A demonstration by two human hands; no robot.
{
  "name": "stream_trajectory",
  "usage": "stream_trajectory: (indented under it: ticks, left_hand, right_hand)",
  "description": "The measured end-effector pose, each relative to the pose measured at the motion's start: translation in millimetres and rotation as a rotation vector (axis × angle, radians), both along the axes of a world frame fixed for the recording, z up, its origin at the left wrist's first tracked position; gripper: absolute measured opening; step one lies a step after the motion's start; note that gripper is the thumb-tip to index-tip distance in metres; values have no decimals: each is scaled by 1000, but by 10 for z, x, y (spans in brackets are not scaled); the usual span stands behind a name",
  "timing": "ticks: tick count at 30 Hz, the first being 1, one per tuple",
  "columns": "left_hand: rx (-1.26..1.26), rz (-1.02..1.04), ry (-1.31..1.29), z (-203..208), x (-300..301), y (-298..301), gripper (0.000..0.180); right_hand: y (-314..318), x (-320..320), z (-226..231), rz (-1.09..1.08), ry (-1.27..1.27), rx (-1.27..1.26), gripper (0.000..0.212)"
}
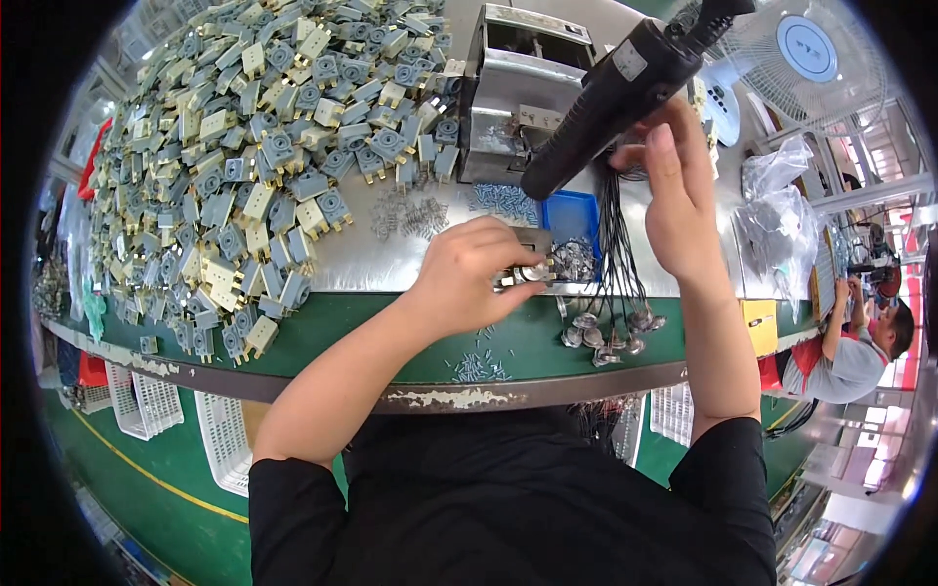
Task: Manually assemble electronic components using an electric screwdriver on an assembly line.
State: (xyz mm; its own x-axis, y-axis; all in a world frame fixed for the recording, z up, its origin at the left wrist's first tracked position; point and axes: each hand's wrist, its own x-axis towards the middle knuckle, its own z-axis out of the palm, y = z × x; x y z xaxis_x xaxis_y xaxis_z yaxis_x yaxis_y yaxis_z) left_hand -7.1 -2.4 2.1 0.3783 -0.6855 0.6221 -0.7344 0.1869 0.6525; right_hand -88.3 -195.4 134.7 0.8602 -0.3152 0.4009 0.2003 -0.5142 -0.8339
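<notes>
Two bare hands are over the bench. The left hand [474, 272] pinches a small metal piece [529, 275] between thumb and fingers, just in front of a blue tray [575, 208]. The right hand [681, 200] is raised beside a black power screwdriver [608, 109], fingers bent; whether they touch or grip anything I cannot tell. The screwdriver carries a pale label [629, 61], its print too small to read, and dark lettering marks the blue hub of a fan [809, 47]. The bench has a metal sheet [354, 266] behind a green front strip [401, 363] with a worn, chipped edge. A heap of grey and cream sockets [244, 146] covers its left side. Below are white baskets [223, 444] and a green floor [156, 481] with a yellow line; another person [848, 363] sits at the right.
</notes>
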Motion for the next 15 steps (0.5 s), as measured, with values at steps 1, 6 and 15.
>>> stream_trajectory:
  ticks: [1,6,15]
  left_hand:
    - [9,-5,-10,14,0,-22,30]
    - [-20,-12,-65,26,-6,-14,32]
    - [-217,216,30,66,-141,-60,37]
  right_hand:
    - [-112,-77,-12,-75,61,6,36]
    - [-98,-328,-182,402,369,-500,39]
    - [73,-364,-388,289,298,-610,36]
